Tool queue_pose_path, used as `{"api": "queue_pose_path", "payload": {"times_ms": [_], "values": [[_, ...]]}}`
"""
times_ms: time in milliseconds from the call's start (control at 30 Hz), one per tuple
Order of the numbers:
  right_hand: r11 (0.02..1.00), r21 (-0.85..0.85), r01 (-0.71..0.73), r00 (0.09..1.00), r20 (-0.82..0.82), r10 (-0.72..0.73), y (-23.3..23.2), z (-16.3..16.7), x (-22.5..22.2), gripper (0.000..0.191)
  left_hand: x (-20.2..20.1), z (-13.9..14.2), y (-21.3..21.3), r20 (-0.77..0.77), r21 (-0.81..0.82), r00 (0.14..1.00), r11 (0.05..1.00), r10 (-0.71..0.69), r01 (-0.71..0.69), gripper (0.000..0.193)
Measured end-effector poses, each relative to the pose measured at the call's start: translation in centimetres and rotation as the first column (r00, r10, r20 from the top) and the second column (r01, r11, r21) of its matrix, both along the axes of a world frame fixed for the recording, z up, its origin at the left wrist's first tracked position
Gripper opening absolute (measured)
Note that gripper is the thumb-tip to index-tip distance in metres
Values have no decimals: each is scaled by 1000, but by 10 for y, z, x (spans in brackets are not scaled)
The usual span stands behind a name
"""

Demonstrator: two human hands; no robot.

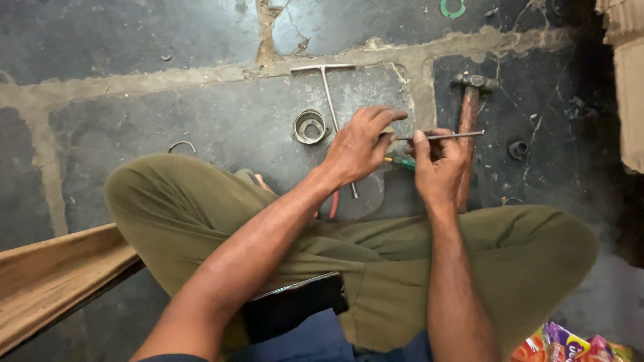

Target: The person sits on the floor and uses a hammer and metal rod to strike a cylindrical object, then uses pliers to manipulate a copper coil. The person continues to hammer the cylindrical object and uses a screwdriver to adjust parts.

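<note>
Head view looks down on a person seated cross-legged in olive trousers (376,268) on a cracked dark stone floor (168,114). Both hands meet just beyond the knees: the right hand (439,167) is closed round a thin metal rod (446,136), thumb pressed on top, the rod running level to the right and ending over the hammer handle; the left hand (359,144) curls its fingers toward the rod's near end, pinching there, though what sits between the fingertips is hidden. A green-handled screwdriver (402,161) peeps out between the two hands. Behind the left hand lies a T-handled wrench (329,94), its shaft passing under the hand, and just left of it a short metal ring (309,126) stands on the floor. A wooden-handled hammer (468,121) lies just right of the right hand. Open floor stretches far left and at the top; a wooden plank (54,275) hems the lower left, cardboard (627,87) the upper right edge, bright wrappers (570,347) the lower right corner
</note>
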State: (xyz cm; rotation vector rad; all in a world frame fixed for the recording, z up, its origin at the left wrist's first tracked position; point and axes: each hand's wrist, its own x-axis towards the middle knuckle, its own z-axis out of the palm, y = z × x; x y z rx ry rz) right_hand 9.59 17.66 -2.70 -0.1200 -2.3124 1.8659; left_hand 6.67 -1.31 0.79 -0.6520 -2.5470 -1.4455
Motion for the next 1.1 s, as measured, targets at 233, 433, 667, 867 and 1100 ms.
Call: {"api": "queue_pose_path", "payload": {"times_ms": [233, 433, 667, 867, 1100], "values": [[932, 353, -89, 987, -94, 129, -8, 27, 3, 12, -5, -11, 2, 111, 37, 983, 989, -149, 146, 38], [873, 482, -72, 973, -157, 168, -12, 37, 0, 11, -11, -14, 0, 78, 102, 970, 970, -229, 220, 35], [873, 480, -93, 974, -139, 180, -17, 44, -4, 13, -9, -9, 0, 192, 133, 963, 977, -188, 165, 32], [720, 694, -4, 985, -123, 124, 9, 45, -4, 20, -11, -17, 1, 152, 216, 967, 961, -207, 172, 27], [593, 804, 49, 973, 94, -209, 51, 13, -4, 63, -13, -25, -1, 154, 229, 970, 961, -191, 153, 22]]}}
